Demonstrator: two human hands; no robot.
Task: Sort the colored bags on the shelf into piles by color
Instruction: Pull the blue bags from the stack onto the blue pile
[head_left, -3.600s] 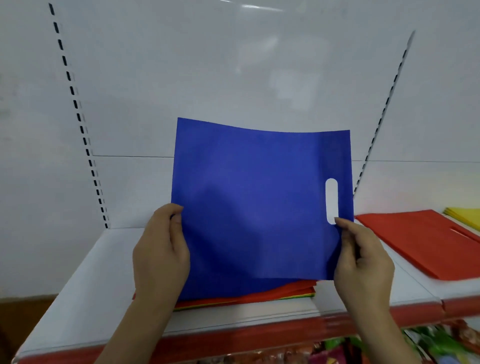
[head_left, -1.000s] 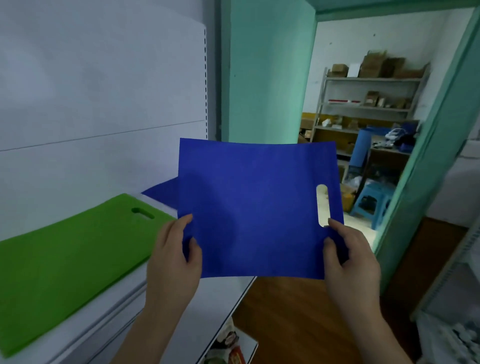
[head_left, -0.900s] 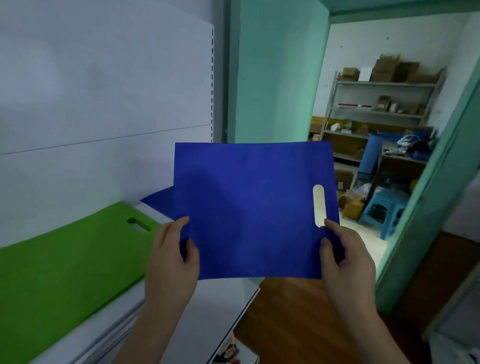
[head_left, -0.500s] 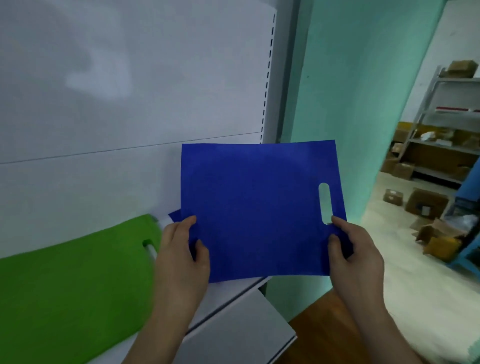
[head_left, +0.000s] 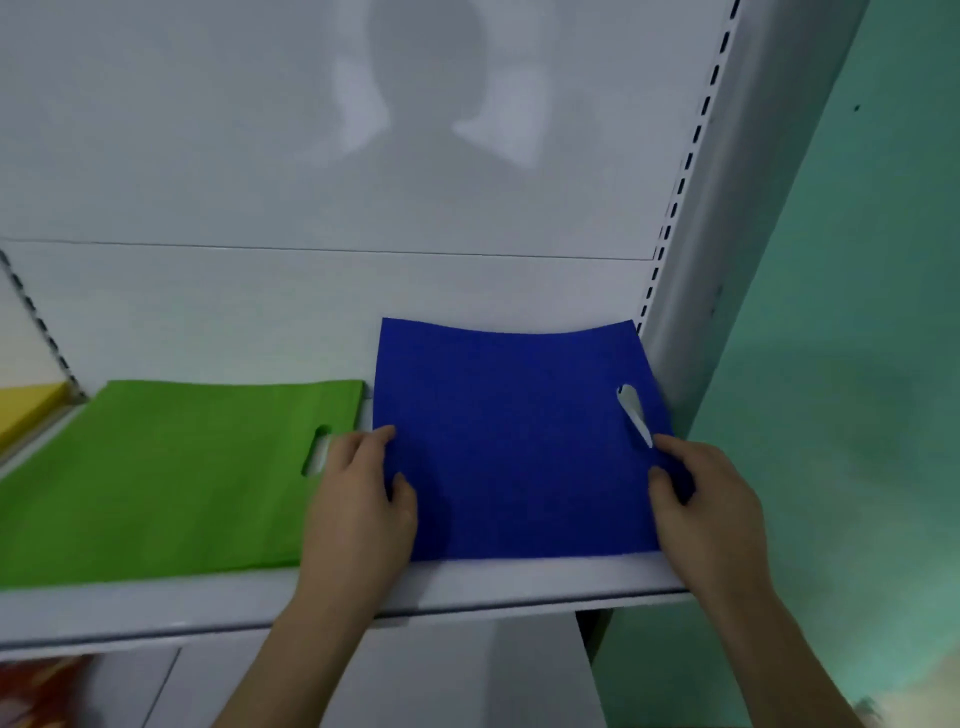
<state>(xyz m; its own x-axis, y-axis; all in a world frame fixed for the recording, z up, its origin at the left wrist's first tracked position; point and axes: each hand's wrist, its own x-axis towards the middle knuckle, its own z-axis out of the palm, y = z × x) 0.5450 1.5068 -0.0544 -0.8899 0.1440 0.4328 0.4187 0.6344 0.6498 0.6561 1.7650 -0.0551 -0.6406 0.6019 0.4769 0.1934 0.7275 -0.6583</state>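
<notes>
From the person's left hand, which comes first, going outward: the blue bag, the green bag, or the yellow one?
From the left hand:
1. Blue bag, gripped at its left edge.
2. Green bag, just left, handle hole beside the fingers.
3. Yellow bag, far left.

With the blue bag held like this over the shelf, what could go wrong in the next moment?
1. The blue bag curls up at its back edge; released now, it may land skewed or slide.
2. Its left edge is very near the green bag, so the colours may overlap.
3. The left hand and right hand pinch the front corners near the shelf edge; pulling back might drag the bag forward.
</notes>
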